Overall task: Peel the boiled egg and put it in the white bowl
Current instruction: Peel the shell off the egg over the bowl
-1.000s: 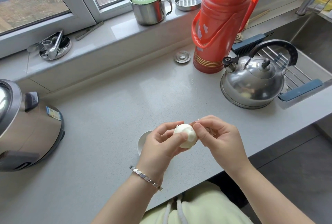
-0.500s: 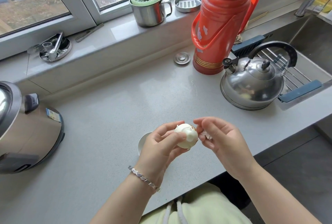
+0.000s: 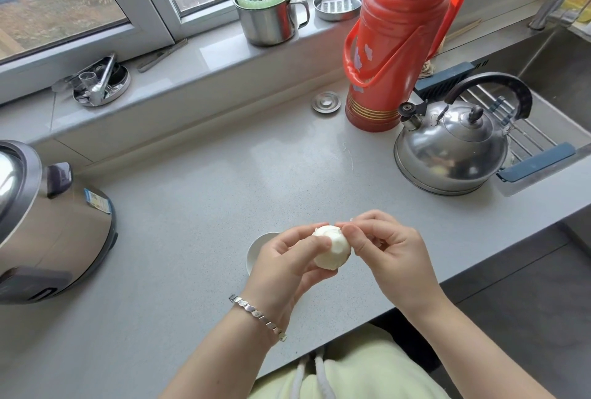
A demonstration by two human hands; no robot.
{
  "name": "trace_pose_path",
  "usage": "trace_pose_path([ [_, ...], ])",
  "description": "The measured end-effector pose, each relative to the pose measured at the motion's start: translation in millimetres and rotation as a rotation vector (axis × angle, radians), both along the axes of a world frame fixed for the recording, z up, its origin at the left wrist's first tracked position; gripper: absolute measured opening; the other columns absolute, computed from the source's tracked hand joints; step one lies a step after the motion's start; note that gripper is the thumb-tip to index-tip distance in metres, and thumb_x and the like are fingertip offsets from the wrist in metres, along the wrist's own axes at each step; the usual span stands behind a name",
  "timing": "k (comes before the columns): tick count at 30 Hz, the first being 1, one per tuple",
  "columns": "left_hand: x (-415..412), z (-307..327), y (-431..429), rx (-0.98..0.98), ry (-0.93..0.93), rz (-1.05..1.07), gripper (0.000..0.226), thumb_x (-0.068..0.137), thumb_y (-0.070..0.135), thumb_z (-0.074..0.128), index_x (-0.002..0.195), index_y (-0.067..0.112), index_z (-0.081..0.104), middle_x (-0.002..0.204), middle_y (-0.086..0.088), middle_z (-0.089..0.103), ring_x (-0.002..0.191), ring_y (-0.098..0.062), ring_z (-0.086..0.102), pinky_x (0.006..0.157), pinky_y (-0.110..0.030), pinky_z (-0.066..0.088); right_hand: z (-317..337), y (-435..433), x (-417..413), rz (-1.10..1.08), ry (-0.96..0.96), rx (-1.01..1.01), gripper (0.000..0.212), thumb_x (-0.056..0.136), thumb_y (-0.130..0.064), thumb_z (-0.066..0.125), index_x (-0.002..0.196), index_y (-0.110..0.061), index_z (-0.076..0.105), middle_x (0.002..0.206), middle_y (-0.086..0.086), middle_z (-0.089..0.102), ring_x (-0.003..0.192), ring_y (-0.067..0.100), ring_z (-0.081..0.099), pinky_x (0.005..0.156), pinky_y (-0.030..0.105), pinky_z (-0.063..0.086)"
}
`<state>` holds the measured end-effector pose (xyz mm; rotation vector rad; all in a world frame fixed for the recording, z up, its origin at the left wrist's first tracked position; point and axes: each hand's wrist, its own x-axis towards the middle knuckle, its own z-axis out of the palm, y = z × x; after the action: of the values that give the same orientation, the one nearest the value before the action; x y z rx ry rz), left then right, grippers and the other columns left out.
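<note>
My left hand (image 3: 287,267) grips the boiled egg (image 3: 332,248) above the front part of the grey counter, fingers and thumb curled round it. The egg is white, with cracked bits of shell near its top. My right hand (image 3: 387,248) has its thumb and fingertips pinching at the egg's upper right side, and small white shell bits show between its fingers. The white bowl (image 3: 256,250) stands on the counter just left of my left hand, which hides most of it.
A rice cooker (image 3: 48,222) stands at the left. A red thermos (image 3: 396,43) and a steel kettle (image 3: 454,149) stand at the right, beside a sink rack (image 3: 524,133). A small metal lid (image 3: 326,102) lies near the thermos. A steel mug (image 3: 271,11) sits on the windowsill.
My right hand pulled slightly away from the egg half a second ago and now its fingertips are back against the egg's top right. My left hand keeps holding the egg in place.
</note>
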<state>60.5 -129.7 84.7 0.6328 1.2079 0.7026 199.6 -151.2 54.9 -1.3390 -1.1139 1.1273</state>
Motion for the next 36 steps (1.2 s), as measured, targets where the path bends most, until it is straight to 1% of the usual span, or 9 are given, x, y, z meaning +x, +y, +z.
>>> trace_pose_path([
  [6,0,-4,1,0.013,0.000,-0.026,0.041,0.061,0.015,0.065,0.101,0.005,0.067,0.094,-0.016,0.071,0.081,-0.026,0.068,0.064,-0.025,0.056,-2,-2,-4,-0.070,0.060,-0.038,0.014,0.079,-0.028,0.064,0.071,-0.020,0.073,0.065,-0.007,0.062,0.056,0.004,0.049,0.055,0.014,0.040],
  [13,0,0,-2,0.020,-0.055,-0.069,0.041,0.059,0.011,0.063,0.100,0.012,0.066,0.087,-0.006,0.073,0.077,-0.020,0.068,0.061,-0.026,0.055,3,-4,-3,-0.070,0.261,-0.210,0.020,0.069,-0.035,0.061,0.065,-0.018,0.070,0.054,-0.003,0.059,0.051,0.008,0.049,0.052,0.015,0.043],
  [17,-3,2,0,-0.010,-0.129,-0.016,0.038,0.058,0.004,0.060,0.095,0.011,0.060,0.094,-0.013,0.068,0.077,-0.024,0.067,0.065,-0.034,0.058,9,-2,5,-0.066,0.424,-0.256,0.016,0.082,-0.017,0.055,0.076,-0.007,0.065,0.059,0.000,0.063,0.045,0.007,0.048,0.045,0.014,0.039],
  [21,-4,2,1,-0.001,-0.145,-0.002,0.038,0.057,0.000,0.059,0.093,0.009,0.061,0.091,-0.014,0.069,0.075,-0.023,0.068,0.065,-0.031,0.058,12,-3,11,-0.035,0.435,-0.314,0.019,0.087,0.002,0.049,0.080,-0.003,0.066,0.064,0.003,0.067,0.051,0.007,0.055,0.043,0.015,0.038],
  [23,-3,1,1,0.014,-0.143,-0.009,0.039,0.057,-0.001,0.060,0.095,0.010,0.061,0.080,-0.011,0.071,0.071,-0.021,0.068,0.064,-0.028,0.057,14,-5,12,0.012,0.400,-0.323,0.016,0.083,-0.013,0.056,0.079,-0.003,0.068,0.061,0.000,0.065,0.049,0.007,0.051,0.046,0.014,0.040],
  [26,-1,1,-1,0.053,-0.126,-0.021,0.038,0.057,-0.001,0.059,0.093,0.011,0.063,0.078,-0.010,0.072,0.072,-0.021,0.068,0.064,-0.026,0.057,16,-6,10,0.005,0.296,-0.323,0.033,0.068,-0.038,0.063,0.075,-0.006,0.067,0.055,-0.003,0.060,0.044,0.008,0.044,0.051,0.013,0.040],
  [29,0,2,-2,0.082,-0.120,-0.024,0.038,0.057,-0.002,0.059,0.092,0.012,0.063,0.084,-0.012,0.072,0.074,-0.021,0.068,0.065,-0.025,0.057,16,-5,9,-0.041,0.261,-0.326,0.006,0.080,-0.015,0.064,0.080,-0.010,0.069,0.055,-0.001,0.061,0.047,0.010,0.045,0.054,0.016,0.041],
  [32,0,2,-3,0.083,-0.116,-0.015,0.040,0.057,-0.003,0.059,0.094,0.012,0.063,0.083,-0.011,0.071,0.073,-0.021,0.068,0.066,-0.028,0.058,15,-4,10,-0.043,0.312,-0.350,0.027,0.084,0.006,0.047,0.075,-0.008,0.069,0.055,0.002,0.062,0.047,0.011,0.045,0.054,0.018,0.042],
  [36,0,3,-4,0.086,-0.110,-0.012,0.043,0.056,-0.004,0.061,0.097,0.010,0.063,0.088,-0.013,0.068,0.073,-0.022,0.068,0.069,-0.033,0.059,16,-4,11,-0.047,0.436,-0.358,0.031,0.083,0.008,0.044,0.068,-0.005,0.067,0.057,0.008,0.061,0.048,0.014,0.046,0.049,0.017,0.044],
])
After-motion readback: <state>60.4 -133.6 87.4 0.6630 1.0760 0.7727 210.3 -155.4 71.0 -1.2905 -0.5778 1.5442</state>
